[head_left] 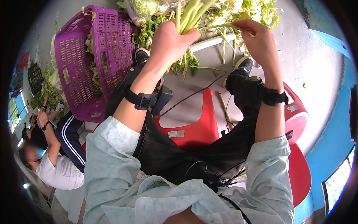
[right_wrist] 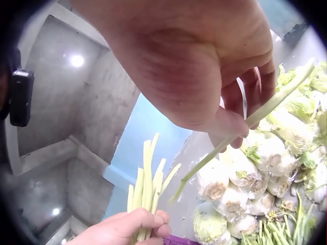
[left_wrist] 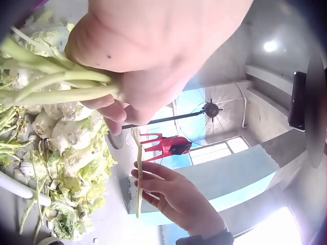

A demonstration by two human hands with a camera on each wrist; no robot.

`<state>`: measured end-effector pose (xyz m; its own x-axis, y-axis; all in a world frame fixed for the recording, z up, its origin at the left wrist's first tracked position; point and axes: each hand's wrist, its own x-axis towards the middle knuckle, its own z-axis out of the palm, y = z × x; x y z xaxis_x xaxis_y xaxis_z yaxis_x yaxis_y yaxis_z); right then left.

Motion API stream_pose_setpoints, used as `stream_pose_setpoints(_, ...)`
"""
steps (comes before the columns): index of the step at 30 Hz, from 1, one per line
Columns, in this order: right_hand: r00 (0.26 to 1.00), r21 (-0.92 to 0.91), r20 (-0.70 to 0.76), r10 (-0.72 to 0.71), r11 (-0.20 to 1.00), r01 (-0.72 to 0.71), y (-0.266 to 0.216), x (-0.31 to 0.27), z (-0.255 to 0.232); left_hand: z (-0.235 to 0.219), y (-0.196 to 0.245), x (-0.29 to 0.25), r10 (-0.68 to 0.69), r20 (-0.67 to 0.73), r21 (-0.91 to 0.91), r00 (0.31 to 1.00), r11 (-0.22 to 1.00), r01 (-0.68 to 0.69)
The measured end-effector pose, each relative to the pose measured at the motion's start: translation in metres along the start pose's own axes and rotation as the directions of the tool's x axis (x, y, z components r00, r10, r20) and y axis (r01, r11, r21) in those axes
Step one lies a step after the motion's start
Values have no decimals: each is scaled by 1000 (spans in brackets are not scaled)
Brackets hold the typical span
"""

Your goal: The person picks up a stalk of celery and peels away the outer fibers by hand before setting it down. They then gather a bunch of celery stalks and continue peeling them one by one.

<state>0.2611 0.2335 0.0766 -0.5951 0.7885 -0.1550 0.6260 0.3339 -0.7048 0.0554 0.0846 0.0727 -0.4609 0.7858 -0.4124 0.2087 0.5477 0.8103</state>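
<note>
Your left hand (head_left: 167,44) grips a bunch (head_left: 189,16) of pale green stalks, fingers curled round its lower part, with the tops sticking up out of your fist. Your right hand (head_left: 259,40) pinches a single stalk (right_wrist: 282,95) between thumb and fingers; it slants across the right wrist view, its lower end near the bunch but apart from it. Both bunch and stalk are held up above the floor, in front of your knees. Beyond your hands lie cabbages (right_wrist: 235,201) in a heap, some wrapped in clear film, with loose leaves (head_left: 257,13) among them. A white bar (head_left: 212,42) lies on the floor below your hands, with loose stems across it. To your left a purple crate (head_left: 87,112) stands tilted, greens showing inside. A red stool (head_left: 201,130) shows between your legs. Farther left sits another person (head_left: 59,171) in a white top.
</note>
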Motion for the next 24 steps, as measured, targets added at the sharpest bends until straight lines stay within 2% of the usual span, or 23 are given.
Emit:
stream_pose_setpoints(3, 997, 56, 2, 83, 995, -83, 8, 2, -3, 0, 0, 2, -16, -31, -145, 999, 989, 12)
stream_pose_setpoints(6, 993, -15, 8, 116, 993, -116, 20, 2, -11, -1, 2, 1, -3, 2, -148, 1000, 989, 3)
stream_pose_setpoints(9, 986, -263, -159, 57, 960, -98, 29, 1, -9, 0, 9, -3, 18, 31, -196, 999, 980, -12)
stream_pose_setpoints(12, 997, -166, -65, 45, 985, -55, 25, 2, -7, 0, 14, -5, -50, 64, -201, 997, 978, 62)
stream_pose_setpoints(15, 995, -31, 43, 95, 995, -93, 10, 1, -2, 0, 12, -4, -78, 170, -371, 982, 918, 137)
stream_pose_setpoints(18, 995, 24, 97, 7, 1000, -10, 7, 1, 4, 0, 16, -7, -117, 293, -574, 949, 772, 272)
stream_pose_setpoints(21, 989, 90, 136, -58, 995, 46, -3, 0, 9, 4, 12, -9, -112, 332, -613, 937, 729, 304)
stream_pose_setpoints(24, 980, 97, 179, -83, 993, 66, -18, -4, 11, 6, 10, -9, -82, 332, -552, 940, 791, 264)
